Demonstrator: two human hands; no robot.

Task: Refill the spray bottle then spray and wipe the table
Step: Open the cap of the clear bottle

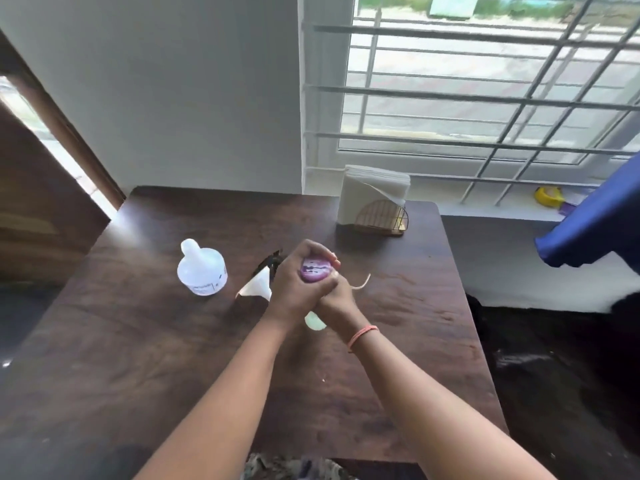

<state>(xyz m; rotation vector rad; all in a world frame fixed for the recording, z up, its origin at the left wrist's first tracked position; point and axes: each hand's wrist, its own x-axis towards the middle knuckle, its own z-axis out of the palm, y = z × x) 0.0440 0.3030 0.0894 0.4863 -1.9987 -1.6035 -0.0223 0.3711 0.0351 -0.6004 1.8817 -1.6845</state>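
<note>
Dark wooden table [138,341] spreads under my arms. Left of my hands stands a clear refill bottle [202,268], contents unclear. My left hand [294,289] and right hand [337,296] clamp together around a purple-labelled spray bottle [316,270], mostly hidden. Beyond, right, a napkin holder [374,202].

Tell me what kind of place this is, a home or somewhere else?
Probably a room in a home, though I can't be certain. A dark wooden table stands against a white wall beside a barred window looking onto a street, with a napkin holder on the table.
</note>
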